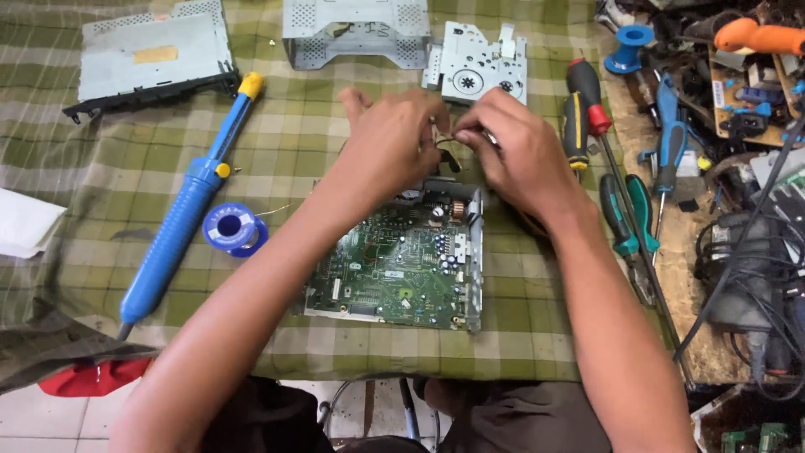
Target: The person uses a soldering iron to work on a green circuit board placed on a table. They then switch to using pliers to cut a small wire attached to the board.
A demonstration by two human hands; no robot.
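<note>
Both hands' fingers (pixel 459 132) pinch a small black part (pixel 450 156) above circuit board (pixel 394 264)

Small dark part (pixel 449 155) pinched between left hand (pixel 390 143) and right hand (pixel 511 147): mostly covered by fingers, kind not discernible. Green circuit board (pixel 394 268): upper left corner hidden under the left forearm; components too small to identify. Grey metal cover (pixel 155 54), perforated metal bracket (pixel 356 29) and orange-handled tool (pixel 759 35): cut off by the top edge; white cloth (pixel 25 222): cut off at left.
</note>
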